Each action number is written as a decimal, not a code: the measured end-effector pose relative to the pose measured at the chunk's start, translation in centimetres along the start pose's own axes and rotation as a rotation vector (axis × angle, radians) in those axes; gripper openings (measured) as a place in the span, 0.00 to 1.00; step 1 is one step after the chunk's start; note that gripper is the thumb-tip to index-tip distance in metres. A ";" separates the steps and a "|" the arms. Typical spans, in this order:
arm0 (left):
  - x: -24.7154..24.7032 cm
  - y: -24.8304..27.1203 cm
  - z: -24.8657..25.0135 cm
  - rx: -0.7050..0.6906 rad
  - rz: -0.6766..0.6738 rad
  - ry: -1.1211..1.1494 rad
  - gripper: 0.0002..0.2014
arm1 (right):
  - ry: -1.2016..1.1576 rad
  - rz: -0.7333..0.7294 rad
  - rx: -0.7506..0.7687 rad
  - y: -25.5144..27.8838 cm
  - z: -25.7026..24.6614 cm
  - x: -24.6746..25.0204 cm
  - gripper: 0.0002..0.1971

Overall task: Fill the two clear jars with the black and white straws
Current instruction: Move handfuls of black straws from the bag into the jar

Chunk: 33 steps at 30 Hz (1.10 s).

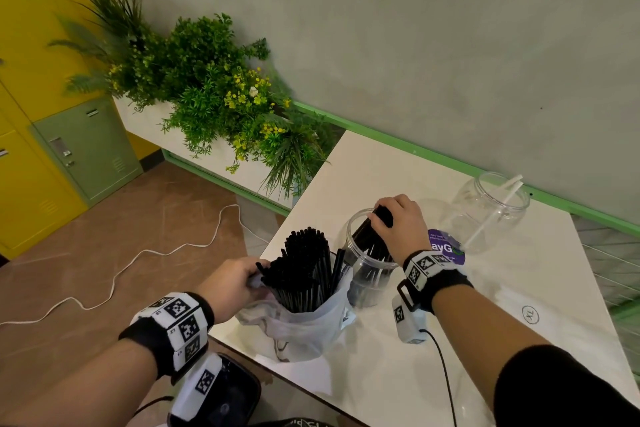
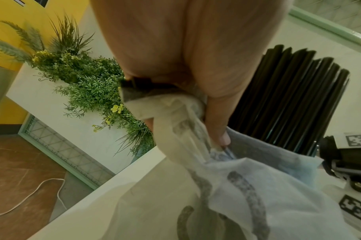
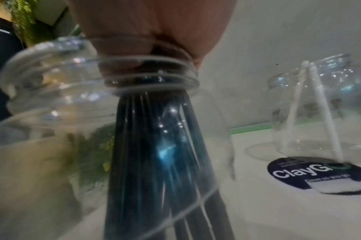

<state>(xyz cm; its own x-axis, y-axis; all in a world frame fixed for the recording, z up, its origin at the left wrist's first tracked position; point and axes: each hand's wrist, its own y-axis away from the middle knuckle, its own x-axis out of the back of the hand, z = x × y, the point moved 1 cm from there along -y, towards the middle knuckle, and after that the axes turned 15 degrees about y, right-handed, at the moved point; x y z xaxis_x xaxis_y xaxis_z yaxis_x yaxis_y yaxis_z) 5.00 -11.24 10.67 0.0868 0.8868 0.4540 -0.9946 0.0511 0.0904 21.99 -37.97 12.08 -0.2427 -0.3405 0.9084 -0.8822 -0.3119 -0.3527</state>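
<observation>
On the white table [image 1: 381,374] stands a translucent plastic bag [image 1: 304,326] with a thick bundle of black straws [image 1: 306,267] upright in it. My left hand [image 1: 230,284] grips the bag's rim [image 2: 188,116] on its left side. Just right of the bag is a clear jar [image 1: 370,270]. My right hand [image 1: 398,225] grips a bunch of black straws [image 3: 155,146] at their tops, their lower ends down inside this jar [image 3: 52,97]. A second clear jar [image 1: 491,215] at the back right holds two white straws [image 3: 323,110].
A round dark sticker [image 1: 446,246] lies on the table between the jars. A planter of green foliage [image 1: 207,87] stands off the table's back left corner. Yellow and green lockers [image 1: 52,149] line the left. A white cable [image 1: 138,256] trails over the brown floor.
</observation>
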 end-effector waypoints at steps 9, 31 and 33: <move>0.2 0.0 -0.2 -0.004 0.010 -0.017 0.25 | -0.063 0.180 0.033 -0.4 0.7 1.9 0.09; 0.1 0.3 0.2 0.038 0.012 -0.003 0.23 | 0.032 -0.167 0.125 0.0 2.6 1.9 0.14; -0.1 0.2 0.5 0.038 0.010 -0.015 0.24 | 0.060 -0.142 0.166 0.0 2.2 2.0 0.18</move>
<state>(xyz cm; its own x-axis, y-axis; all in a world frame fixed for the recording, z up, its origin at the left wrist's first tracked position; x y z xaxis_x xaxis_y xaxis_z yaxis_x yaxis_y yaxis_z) 4.83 -11.53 11.16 0.0779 0.8804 0.4679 -0.9926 0.0246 0.1189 22.35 -40.57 13.37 -0.1492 -0.2306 0.9616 -0.8318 -0.4965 -0.2481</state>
